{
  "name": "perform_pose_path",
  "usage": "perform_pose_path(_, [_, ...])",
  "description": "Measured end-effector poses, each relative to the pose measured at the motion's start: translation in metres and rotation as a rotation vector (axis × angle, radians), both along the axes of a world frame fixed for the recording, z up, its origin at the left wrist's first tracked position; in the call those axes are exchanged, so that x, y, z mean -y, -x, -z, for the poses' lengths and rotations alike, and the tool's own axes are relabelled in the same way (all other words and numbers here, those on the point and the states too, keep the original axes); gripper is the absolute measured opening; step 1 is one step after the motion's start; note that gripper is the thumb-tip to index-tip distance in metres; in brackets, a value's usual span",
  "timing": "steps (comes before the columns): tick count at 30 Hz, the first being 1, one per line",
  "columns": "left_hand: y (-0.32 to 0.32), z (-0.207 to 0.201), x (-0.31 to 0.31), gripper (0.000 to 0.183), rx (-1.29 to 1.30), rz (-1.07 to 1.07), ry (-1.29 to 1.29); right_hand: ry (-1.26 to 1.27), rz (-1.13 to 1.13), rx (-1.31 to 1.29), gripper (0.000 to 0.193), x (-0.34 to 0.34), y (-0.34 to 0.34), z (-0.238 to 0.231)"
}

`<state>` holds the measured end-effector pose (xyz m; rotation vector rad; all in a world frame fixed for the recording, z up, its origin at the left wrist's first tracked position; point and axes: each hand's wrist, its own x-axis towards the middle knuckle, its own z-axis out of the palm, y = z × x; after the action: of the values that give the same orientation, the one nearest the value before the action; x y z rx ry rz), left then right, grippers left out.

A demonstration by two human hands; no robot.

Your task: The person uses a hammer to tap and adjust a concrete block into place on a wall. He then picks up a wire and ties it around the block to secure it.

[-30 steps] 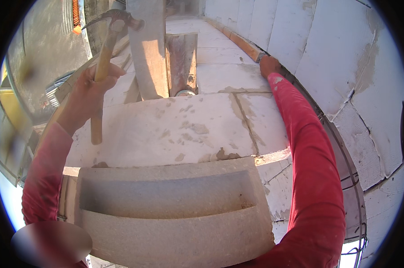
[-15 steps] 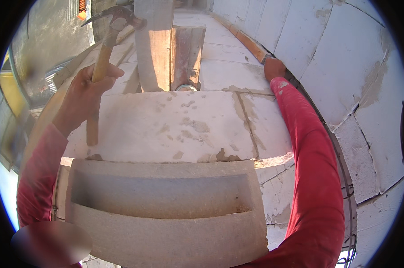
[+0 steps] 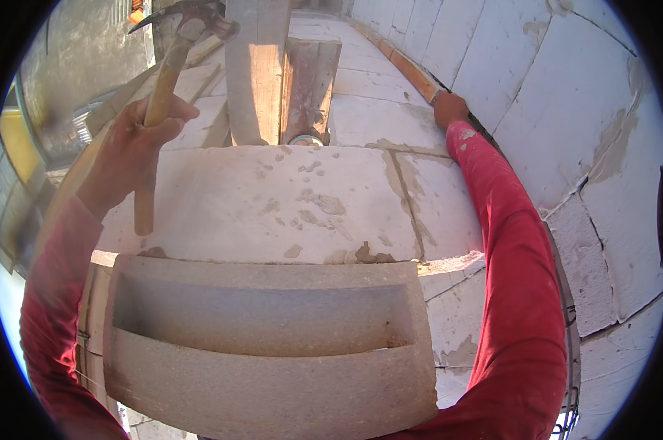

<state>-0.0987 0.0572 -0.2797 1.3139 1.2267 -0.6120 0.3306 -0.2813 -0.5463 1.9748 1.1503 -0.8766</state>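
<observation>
A hammer (image 3: 171,59) is gripped tight in the left hand (image 3: 130,150), raised above the white blocks (image 3: 273,202); the right hand (image 3: 449,110) is pressed on the wall (image 3: 507,66). A careful downward hit seems needed next

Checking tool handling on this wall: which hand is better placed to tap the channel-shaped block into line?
Probably the left hand: it grips the hammer raised above the channel block. The right hand is far off, resting on the wall top, and holds no tool.
</observation>
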Motion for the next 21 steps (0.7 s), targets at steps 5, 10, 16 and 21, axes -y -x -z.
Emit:
perform_pose_path(5, [-0.001, -0.003, -0.001, 0.023, -0.041, -0.055, 0.015, -0.035, -0.176, -0.064, 0.021, 0.005, -0.003, -0.004])
perform_pose_path(10, [0.003, -0.005, -0.002, 0.024, -0.032, -0.039, 0.016, 0.057, 0.043, -0.025, 0.023, -0.012, -0.002, -0.001])
perform_pose_path(16, [0.004, -0.004, -0.006, 0.021, 0.083, 0.106, -0.113, 0.073, 0.015, -0.022, 0.024, -0.007, -0.008, 0.006])
perform_pose_path(21, [0.006, -0.004, -0.007, 0.026, 0.080, 0.115, -0.101, -0.056, -0.194, -0.037, 0.022, 0.013, -0.009, 0.007])
